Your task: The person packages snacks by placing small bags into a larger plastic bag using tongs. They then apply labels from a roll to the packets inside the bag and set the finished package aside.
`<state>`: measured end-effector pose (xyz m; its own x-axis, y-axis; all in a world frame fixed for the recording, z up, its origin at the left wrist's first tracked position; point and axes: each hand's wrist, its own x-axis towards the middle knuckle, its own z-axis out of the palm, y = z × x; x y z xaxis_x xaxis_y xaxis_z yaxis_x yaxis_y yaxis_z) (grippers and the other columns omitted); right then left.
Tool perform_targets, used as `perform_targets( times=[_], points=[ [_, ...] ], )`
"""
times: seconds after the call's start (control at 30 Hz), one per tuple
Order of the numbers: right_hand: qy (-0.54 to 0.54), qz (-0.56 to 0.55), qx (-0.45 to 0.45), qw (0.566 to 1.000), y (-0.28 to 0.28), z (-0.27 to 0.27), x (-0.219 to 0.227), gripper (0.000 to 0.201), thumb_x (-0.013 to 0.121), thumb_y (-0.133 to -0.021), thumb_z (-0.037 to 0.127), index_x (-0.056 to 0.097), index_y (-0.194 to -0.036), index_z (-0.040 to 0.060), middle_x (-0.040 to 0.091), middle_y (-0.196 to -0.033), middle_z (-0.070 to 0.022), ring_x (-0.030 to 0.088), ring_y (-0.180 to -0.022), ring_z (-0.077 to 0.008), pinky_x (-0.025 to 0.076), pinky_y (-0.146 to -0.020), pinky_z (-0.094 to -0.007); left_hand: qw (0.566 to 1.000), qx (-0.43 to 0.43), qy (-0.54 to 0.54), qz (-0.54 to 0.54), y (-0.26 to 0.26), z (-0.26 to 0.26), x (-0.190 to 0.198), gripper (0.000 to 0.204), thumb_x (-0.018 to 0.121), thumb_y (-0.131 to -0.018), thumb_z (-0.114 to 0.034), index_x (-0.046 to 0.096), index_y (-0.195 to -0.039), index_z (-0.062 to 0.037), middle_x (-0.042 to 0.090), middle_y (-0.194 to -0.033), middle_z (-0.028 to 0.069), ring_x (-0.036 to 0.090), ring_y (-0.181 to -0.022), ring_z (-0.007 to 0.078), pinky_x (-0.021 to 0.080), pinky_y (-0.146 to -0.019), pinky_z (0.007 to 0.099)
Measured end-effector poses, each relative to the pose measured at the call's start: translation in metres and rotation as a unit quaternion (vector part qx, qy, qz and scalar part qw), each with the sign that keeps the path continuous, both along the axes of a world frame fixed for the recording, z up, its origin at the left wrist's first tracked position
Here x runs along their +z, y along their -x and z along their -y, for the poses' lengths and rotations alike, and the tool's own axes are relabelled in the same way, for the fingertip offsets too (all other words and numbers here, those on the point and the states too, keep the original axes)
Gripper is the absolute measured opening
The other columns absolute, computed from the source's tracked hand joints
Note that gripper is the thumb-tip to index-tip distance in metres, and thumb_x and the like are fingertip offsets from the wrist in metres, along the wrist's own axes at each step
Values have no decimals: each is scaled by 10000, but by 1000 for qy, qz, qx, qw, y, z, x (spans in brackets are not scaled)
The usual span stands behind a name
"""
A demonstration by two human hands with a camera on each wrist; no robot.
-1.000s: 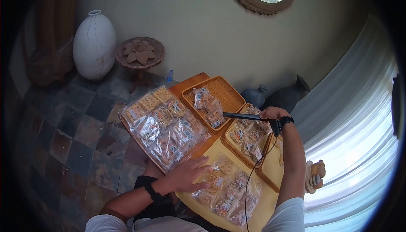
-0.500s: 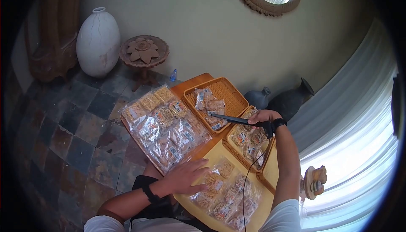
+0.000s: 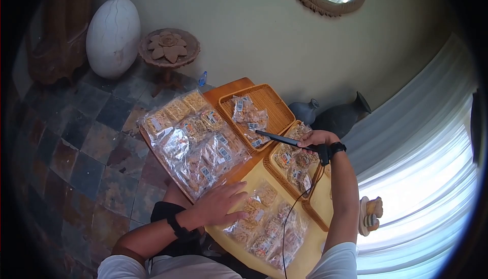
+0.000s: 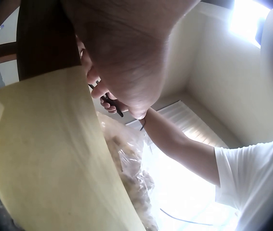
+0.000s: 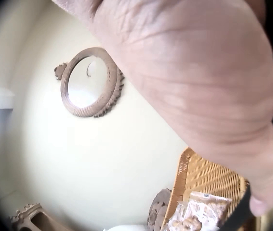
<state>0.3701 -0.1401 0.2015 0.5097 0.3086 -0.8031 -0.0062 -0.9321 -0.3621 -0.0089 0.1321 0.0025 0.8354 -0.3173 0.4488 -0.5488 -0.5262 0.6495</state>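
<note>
In the head view my right hand (image 3: 316,139) grips a long, flat black bar-shaped device (image 3: 279,137), whose exact kind I cannot tell. Its far tip points left, over small clear packets (image 3: 249,112) in the wicker tray (image 3: 278,103). A thin black cable (image 3: 287,213) hangs from near that wrist. My left hand (image 3: 218,204) lies palm down with extended fingers at the table's near side. It sits between a large clear bag of snack packs (image 3: 190,134) and a second bag (image 3: 269,223) on the yellow cover (image 3: 312,228). Its thumb reaches the second bag's edge.
Another wicker tray (image 3: 269,164) with snack packets stands under my right hand, beside a further tray's rim (image 3: 315,215). Dark vases (image 3: 345,116) stand behind the table, near a white curtain (image 3: 417,177). A white vase (image 3: 113,37) and carved stand (image 3: 169,50) are at left.
My right hand has shifted left with the black device, and its tip has swung from the tray's right side to over the packets. The left hand stays in place.
</note>
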Motion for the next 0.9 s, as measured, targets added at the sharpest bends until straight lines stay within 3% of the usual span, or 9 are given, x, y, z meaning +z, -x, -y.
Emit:
perform_targets(
  times=[0.17,0.27,0.47,0.73,0.77,0.9],
  points=[
    [-4,-55,-50,997,-12,18,-5,274,806,-1019,348,751,-985,82,728,-828,-10,643,-682,-114,541,-632,-298,1000,1,10,-2,-1,1,-2,712,574,-1071,-604,607,-1457,-8,469,-1637,261,470,-1510,421,354,-1264,574],
    [-5,-39,-30,999,-9,14,-15,262,799,-1027,330,759,-983,74,734,-835,-9,655,-701,-105,543,-634,-295,999,21,-14,27,-1,0,-1,666,651,-1043,-534,631,-1430,8,499,-1617,253,510,-1475,412,421,-1210,518],
    [-90,44,29,995,8,18,-42,241,768,-1053,302,755,-985,71,737,-815,-5,684,-722,-93,548,-642,-268,1000,20,-3,19,0,0,-2,655,652,-1046,-528,634,-1428,5,482,-1633,247,500,-1484,411,414,-1216,518],
    [-233,38,-144,961,66,48,-75,218,731,-1075,246,731,-966,58,737,-794,-36,674,-645,-109,538,-591,-258,999,22,2,30,-1,-1,3,652,650,-1046,-538,648,-1406,6,512,-1606,252,523,-1461,415,435,-1190,518],
    [-226,54,-197,952,83,43,-71,204,726,-1074,218,723,-967,44,736,-789,-41,672,-636,-119,538,-583,-257,999,24,3,31,0,-2,3,653,651,-1045,-539,649,-1402,7,519,-1599,254,529,-1454,417,442,-1181,519],
    [-251,52,-264,930,111,51,-85,186,731,-1073,233,718,-975,75,722,-776,-23,660,-618,-113,520,-552,-254,999,19,-2,37,-1,-2,4,655,657,-1040,-541,645,-1396,9,525,-1590,261,537,-1443,423,454,-1166,520]
  ],
)
